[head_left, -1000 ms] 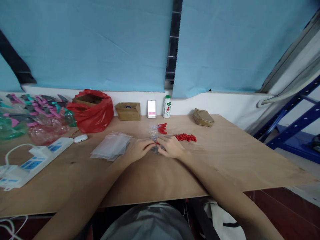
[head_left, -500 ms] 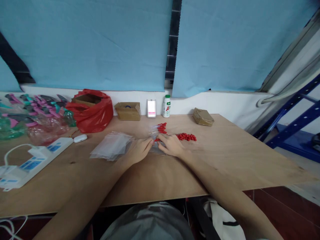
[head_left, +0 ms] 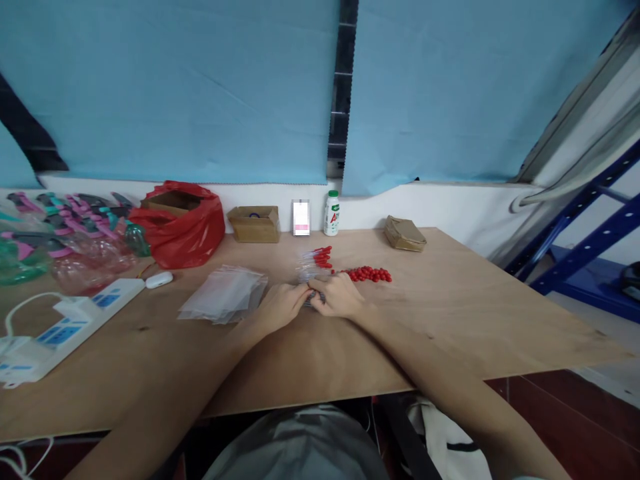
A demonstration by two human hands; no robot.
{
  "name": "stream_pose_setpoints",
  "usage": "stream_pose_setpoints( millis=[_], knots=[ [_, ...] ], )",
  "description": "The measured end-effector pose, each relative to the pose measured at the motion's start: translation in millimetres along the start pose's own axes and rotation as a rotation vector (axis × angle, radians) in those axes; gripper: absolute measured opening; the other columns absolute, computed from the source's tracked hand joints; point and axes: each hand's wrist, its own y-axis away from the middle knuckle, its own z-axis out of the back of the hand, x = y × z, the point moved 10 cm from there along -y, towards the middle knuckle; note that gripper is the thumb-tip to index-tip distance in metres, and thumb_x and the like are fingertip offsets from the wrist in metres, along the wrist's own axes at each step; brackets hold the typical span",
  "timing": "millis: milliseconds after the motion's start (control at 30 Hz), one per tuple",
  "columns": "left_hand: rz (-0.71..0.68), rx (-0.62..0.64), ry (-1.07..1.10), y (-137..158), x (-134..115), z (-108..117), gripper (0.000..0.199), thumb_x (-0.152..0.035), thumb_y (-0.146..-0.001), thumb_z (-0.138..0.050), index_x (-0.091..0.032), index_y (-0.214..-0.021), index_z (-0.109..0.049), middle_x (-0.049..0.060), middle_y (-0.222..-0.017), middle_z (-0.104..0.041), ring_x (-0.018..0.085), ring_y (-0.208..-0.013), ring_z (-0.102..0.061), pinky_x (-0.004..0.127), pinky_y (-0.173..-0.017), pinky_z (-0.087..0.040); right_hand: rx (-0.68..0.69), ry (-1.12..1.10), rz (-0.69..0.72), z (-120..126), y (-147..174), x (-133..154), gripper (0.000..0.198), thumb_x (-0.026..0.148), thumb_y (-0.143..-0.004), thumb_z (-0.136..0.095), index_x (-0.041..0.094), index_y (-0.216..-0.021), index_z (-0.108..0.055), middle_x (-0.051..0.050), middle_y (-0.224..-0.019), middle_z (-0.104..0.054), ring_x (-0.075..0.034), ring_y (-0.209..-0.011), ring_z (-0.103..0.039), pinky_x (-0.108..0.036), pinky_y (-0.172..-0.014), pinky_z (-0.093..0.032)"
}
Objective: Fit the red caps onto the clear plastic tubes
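Observation:
My left hand (head_left: 285, 305) and my right hand (head_left: 340, 295) meet at the fingertips over the table. Both have closed, pinching fingers, and what lies between them is too small and covered to make out. Under and between the fingers are thin greyish rods (head_left: 315, 302). Just beyond the hands lies a bunch of slim rods with red ends (head_left: 323, 257). Close to the right of my right hand is a pile of small red caps (head_left: 371, 274). A stack of clear plastic bags (head_left: 223, 294) lies to the left of my left hand.
On the wooden table (head_left: 475, 320) stand an open cardboard box (head_left: 255, 225), a bright phone-like screen (head_left: 301, 219), a white bottle (head_left: 331, 215) and a brown package (head_left: 405, 233). At left are a red bag (head_left: 193, 230), a power strip (head_left: 70, 333) and plastic spray bottles (head_left: 95, 257).
My hands have drawn closer, with the fingers curled tighter together. The red end seen between the fingertips is now hidden. The whole view has shifted slightly.

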Motion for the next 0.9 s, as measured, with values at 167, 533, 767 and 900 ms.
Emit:
stream_pose_setpoints(
  millis=[167,533,767,900],
  knots=[
    [-0.050,-0.014,0.024,0,0,5,0.032,-0.031,-0.110,-0.040,-0.019,-0.108,-0.070,0.011,-0.096,-0.080,0.023,-0.081,-0.076,0.030,-0.068,-0.046,0.009,0.025,-0.014,1,0,2,0.019,0.028,-0.092,-0.054,0.020,-0.097,-0.070,-0.005,-0.089,-0.074,-0.017,-0.065,-0.054,-0.032,-0.060,-0.019],
    [-0.063,-0.104,0.053,3,9,15,0.036,-0.039,-0.112,-0.040,-0.022,-0.105,-0.070,0.006,-0.094,-0.079,0.020,-0.082,-0.074,0.029,-0.068,-0.041,0.064,-0.004,0.066,2,3,-3,0.022,0.028,-0.100,-0.049,0.020,-0.113,-0.065,-0.008,-0.107,-0.074,-0.020,-0.083,-0.062,-0.030,-0.069,-0.032],
    [-0.045,-0.104,0.046,3,10,11,0.030,-0.035,-0.111,-0.041,-0.022,-0.109,-0.069,0.005,-0.102,-0.081,0.020,-0.088,-0.075,0.030,-0.072,-0.044,0.074,-0.008,0.009,1,1,-5,0.025,0.039,-0.105,-0.050,0.021,-0.113,-0.065,-0.007,-0.105,-0.075,-0.019,-0.081,-0.064,-0.028,-0.067,-0.030],
    [-0.027,-0.044,0.015,2,7,8,0.033,-0.036,-0.112,-0.040,-0.021,-0.107,-0.068,0.008,-0.097,-0.080,0.021,-0.085,-0.076,0.030,-0.070,-0.044,0.061,-0.011,0.031,2,0,-3,0.020,0.032,-0.103,-0.051,0.021,-0.107,-0.066,-0.005,-0.103,-0.074,-0.017,-0.080,-0.063,-0.029,-0.066,-0.028]
  ],
)
